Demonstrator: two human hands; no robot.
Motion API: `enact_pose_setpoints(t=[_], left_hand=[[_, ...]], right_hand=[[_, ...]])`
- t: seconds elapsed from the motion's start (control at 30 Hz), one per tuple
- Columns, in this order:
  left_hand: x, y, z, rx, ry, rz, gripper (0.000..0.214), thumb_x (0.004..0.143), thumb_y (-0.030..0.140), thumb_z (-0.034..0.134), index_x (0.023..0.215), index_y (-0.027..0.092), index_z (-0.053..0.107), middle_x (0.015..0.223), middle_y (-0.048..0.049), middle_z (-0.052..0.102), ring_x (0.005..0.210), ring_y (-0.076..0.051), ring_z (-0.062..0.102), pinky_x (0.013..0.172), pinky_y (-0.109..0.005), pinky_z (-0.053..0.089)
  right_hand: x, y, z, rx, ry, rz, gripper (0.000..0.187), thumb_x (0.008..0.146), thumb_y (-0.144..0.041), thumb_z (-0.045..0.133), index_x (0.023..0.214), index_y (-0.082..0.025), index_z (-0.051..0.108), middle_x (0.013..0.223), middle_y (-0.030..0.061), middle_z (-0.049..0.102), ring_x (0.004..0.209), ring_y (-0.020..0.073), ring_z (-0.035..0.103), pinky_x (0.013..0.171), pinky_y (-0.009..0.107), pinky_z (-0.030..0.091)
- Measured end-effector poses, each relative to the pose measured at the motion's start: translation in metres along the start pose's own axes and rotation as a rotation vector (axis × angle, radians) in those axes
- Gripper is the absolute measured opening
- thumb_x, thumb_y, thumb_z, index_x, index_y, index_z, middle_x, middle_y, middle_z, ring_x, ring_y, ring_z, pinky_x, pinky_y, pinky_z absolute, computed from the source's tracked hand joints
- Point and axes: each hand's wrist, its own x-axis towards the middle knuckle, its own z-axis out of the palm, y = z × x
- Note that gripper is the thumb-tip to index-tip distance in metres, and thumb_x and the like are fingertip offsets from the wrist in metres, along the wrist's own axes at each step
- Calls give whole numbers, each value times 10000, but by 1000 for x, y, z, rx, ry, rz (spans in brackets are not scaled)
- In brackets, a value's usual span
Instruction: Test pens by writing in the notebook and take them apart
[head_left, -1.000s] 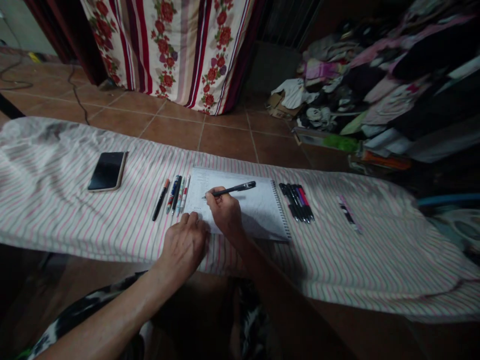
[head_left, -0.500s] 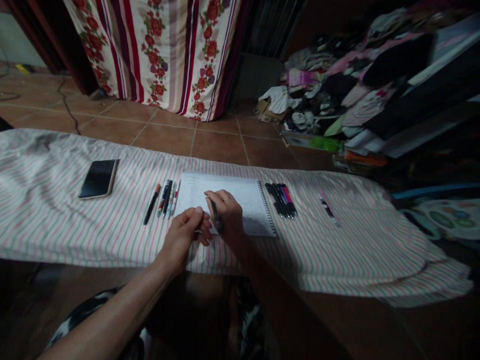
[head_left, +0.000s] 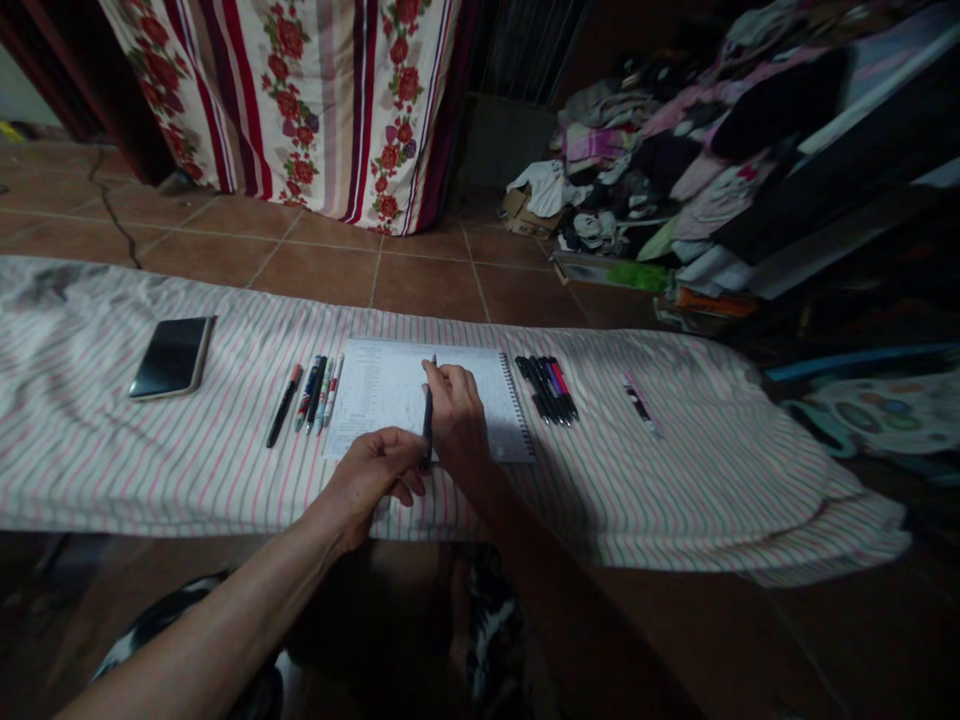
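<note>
Head view: big striped cloth (head_left: pixel 675 500) underneath, with a spiral notebook (head_left: pixel 397 380) on top. Left hand (head_left: pixel 381 462), a second ago down at the notebook's edge, now lifted to the near end of the black pen (head_left: pixel 428 415); cannot tell if pinching or only touching. Right hand (head_left: pixel 459 408), snug around that same black pen, over the notebook. Black pen, slanting sideways a second ago, now pointing straight ahead: likely a break from writing. Tiny rows of marks (head_left: pixel 365 382) on the notebook, too faint to read. No brand or label clear enough to read.
</note>
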Motion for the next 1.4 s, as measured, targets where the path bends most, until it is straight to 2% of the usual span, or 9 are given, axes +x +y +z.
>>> enact_pose_setpoints(t=[0.2, 0.37, 0.6, 0.67, 0.73, 0.87, 0.97, 1.1, 1.4], left_hand=[[0, -2, 1, -136, -88, 39, 254, 712, 318, 625, 565, 134, 530, 451, 19, 503, 420, -58, 420, 447, -195, 289], [0, -3, 3, -335, -196, -18, 245, 700, 257, 635, 545, 142, 485, 437, 52, 429, 393, -45, 381, 422, -194, 250], [1, -2, 2, -121, -283, 71, 290, 764, 395, 587, 668, 123, 571, 590, -31, 610, 479, -106, 554, 435, -201, 336], [2, -1, 0, -59, -230, 101, 318, 779, 418, 560, 690, 114, 590, 635, -43, 628, 492, -107, 560, 440, -204, 345], [6, 0, -3, -57, -106, 143, 301, 785, 393, 556, 697, 108, 598, 621, -28, 616, 462, -82, 521, 433, -197, 329], [12, 2, -6, -215, 70, 164, 221, 740, 307, 619, 844, 112, 610, 641, 6, 594, 462, -59, 494, 436, -182, 315], [14, 4, -5, -328, 82, 121, 296, 694, 267, 671, 938, 115, 596, 676, 2, 601, 481, -57, 507, 451, -177, 327], [16, 6, -2, -402, 89, 125, 325, 666, 250, 706, 939, 115, 591, 703, -12, 614, 503, -66, 534, 450, -175, 330], [22, 6, -1, -419, 136, 138, 205, 674, 171, 683, 846, 102, 595, 711, -18, 628, 508, -68, 558, 443, -159, 353]], right_hand=[[0, 0, -1, 39, 23, -14, 346, 884, -123, 389, 1196, -147, 538, 924, 120, 547, 890, 223, 482, 751, 344, 455], [1, -2, -3, 97, 62, -44, 340, 888, -123, 384, 1185, -171, 544, 932, 107, 555, 882, 209, 491, 769, 340, 457], [0, -1, -3, 232, 41, -20, 308, 873, -141, 409, 1136, -163, 568, 958, 101, 581, 920, 195, 536, 823, 327, 457], [2, -1, -5, 349, 33, 15, 278, 867, -161, 404, 1078, -154, 585, 969, 104, 604, 937, 191, 554, 850, 334, 451], [4, -3, -8, 507, 38, 133, 219, 842, -188, 438, 1002, -161, 585, 951, 89, 632, 917, 181, 581, 838, 326, 458], [8, -7, -14, 912, 50, 531, 150, 755, -263, 546, 878, -191, 500, 725, 7, 650, 630, 135, 593, 605, 265, 479], [10, -8, -18, 1164, 35, 673, 148, 727, -287, 573, 784, -190, 477, 643, -17, 638, 509, 93, 530, 508, 220, 430], [9, -8, -22, 1311, -30, 711, 125, 713, -276, 595, 727, -180, 515, 590, -40, 602, 476, 71, 486, 464, 195, 376], [4, -4, -26, 1341, -129, 726, 90, 693, -232, 582, 668, -174, 518, 523, -62, 521, 428, 52, 400, 419, 192, 288]])
